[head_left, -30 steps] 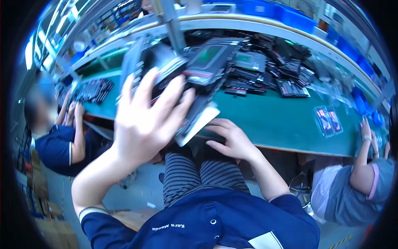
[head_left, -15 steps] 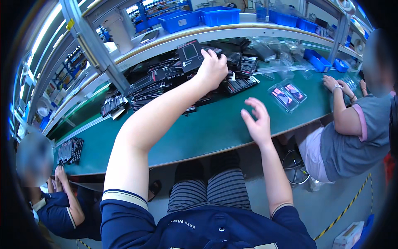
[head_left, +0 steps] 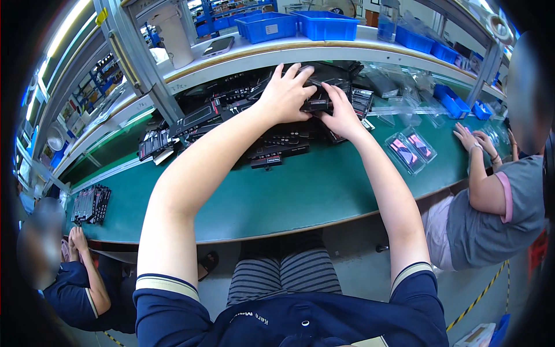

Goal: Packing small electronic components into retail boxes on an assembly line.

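Observation:
Both my hands are over a heap of flat black retail boxes at the far side of the green bench. My left hand (head_left: pixel 288 95) rests on the heap, its fingers spread, its thumb and forefinger at one end of a small black box (head_left: pixel 317 104). From the other side my right hand (head_left: pixel 343 114) has thumb and fingers bent round the same box. What lies beneath my palms is hidden. Close in front, a flat black box (head_left: pixel 272 161) juts from the heap. To the left lies a larger black box with an outlined panel (head_left: pixel 196 118).
Two clear plastic packs with pink and dark inserts (head_left: pixel 411 149) lie right of my hands. Blue bins (head_left: pixel 326 26) stand on the shelf above. A metal post (head_left: pixel 159 101) rises left of the heap. A stack of black boxes (head_left: pixel 91 204) is far left. Co-workers sit on both sides.
My left hand has come down onto the heap, and the box it held up is no longer visible in it. My right hand has reached forward from above the bench to meet it.

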`<state>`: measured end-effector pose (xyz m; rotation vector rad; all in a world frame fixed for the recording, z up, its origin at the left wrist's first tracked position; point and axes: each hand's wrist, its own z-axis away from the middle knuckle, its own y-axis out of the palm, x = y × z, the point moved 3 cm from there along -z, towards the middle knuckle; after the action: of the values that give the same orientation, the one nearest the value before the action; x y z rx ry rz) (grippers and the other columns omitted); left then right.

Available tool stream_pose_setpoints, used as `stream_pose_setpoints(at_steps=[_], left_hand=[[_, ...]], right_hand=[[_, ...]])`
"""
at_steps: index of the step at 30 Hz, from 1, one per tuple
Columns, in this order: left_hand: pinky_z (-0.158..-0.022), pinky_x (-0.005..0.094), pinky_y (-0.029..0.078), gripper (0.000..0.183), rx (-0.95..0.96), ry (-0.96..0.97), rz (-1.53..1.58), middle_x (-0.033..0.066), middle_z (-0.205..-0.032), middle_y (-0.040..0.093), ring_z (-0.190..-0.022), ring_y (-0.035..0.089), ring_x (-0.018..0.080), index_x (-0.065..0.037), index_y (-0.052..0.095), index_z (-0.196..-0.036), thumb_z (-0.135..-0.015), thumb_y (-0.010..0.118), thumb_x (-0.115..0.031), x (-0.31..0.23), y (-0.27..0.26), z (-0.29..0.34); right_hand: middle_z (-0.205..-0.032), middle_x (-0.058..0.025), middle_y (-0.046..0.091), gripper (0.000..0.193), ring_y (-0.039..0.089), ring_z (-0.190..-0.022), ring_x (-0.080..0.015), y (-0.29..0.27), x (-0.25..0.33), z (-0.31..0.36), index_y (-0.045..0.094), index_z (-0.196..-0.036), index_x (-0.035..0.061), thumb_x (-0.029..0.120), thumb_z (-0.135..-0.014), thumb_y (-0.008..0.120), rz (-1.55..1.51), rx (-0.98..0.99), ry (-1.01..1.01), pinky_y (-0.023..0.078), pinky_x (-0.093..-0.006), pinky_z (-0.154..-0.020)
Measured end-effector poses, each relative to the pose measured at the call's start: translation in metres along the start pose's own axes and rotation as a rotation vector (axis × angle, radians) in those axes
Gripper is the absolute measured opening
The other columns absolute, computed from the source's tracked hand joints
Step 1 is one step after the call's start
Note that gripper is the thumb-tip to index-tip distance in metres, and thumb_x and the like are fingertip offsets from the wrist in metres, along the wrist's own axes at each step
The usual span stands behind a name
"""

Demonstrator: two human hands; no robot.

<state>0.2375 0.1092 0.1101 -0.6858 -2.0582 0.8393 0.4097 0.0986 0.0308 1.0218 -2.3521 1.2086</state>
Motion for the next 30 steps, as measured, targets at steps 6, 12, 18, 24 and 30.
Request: stream_pose_setpoints(at_steps=[6,12,18,24,30], left_hand=[[-0.108,0.062,0.033,0.088,-0.074,-0.135,-0.114,0.0139,-0.147,0.043,-0.135,0.04,0.0403,-0.025,0.041,-0.148,-0.072,0.082,-0.042,0.0,-0.01,0.025],[-0.101,0.0732,0.032,0.074,-0.065,-0.234,-0.097,0.016,-0.151,0.035,-0.134,0.036,0.0487,-0.041,0.038,-0.148,-0.084,0.073,-0.038,0.0,-0.009,0.081],[-0.106,0.0707,0.03,0.08,-0.082,-0.252,-0.002,0.0172,-0.153,0.033,-0.137,0.035,0.0467,-0.04,0.031,-0.152,-0.083,0.072,-0.045,0.014,0.0,0.076],[-0.112,0.0682,0.02,0.1,-0.299,-0.227,0.219,0.0187,-0.157,0.027,-0.144,0.025,0.0436,-0.016,0.029,-0.154,-0.074,0.075,-0.054,-0.001,-0.029,0.091],[-0.114,0.0598,0.026,0.077,0.028,-0.14,0.601,0.023,-0.149,0.039,-0.138,0.035,0.0458,-0.012,0.046,-0.144,-0.08,0.071,-0.048,-0.124,-0.059,0.173]], right_hand=[[-0.144,-0.021,0.044,0.073,0.047,-0.131,-0.0403,0.011,0.008,-0.036,0.047,-0.138,0.0046,0.001,-0.069,0.072,0.167,0.001,-0.115,0.044,-0.0421,-0.108],[-0.125,-0.0093,0.061,0.058,0.064,-0.11,-0.0325,-0.001,0.037,-0.016,0.059,-0.131,0.0125,0.008,-0.076,0.076,0.323,0.026,-0.203,0.053,-0.0401,-0.091],[-0.114,-0.009,0.067,0.027,0.067,-0.102,-0.0303,-0.024,0.04,-0.004,0.07,-0.111,0.0104,0.014,-0.084,0.071,0.234,-0.04,-0.397,0.055,-0.0381,-0.086],[-0.104,-0.0093,0.07,0.026,0.069,-0.083,-0.0271,-0.074,0.111,0.055,0.067,-0.107,0.0081,0.005,-0.081,0.068,0.561,-0.243,-0.583,0.055,-0.0369,-0.069],[-0.105,-0.0052,0.069,0.03,0.064,-0.075,-0.024,-0.015,0.133,0.19,0.069,-0.105,0.01,0.021,-0.077,0.074,0.396,0.176,-0.509,0.05,-0.0371,-0.065]])
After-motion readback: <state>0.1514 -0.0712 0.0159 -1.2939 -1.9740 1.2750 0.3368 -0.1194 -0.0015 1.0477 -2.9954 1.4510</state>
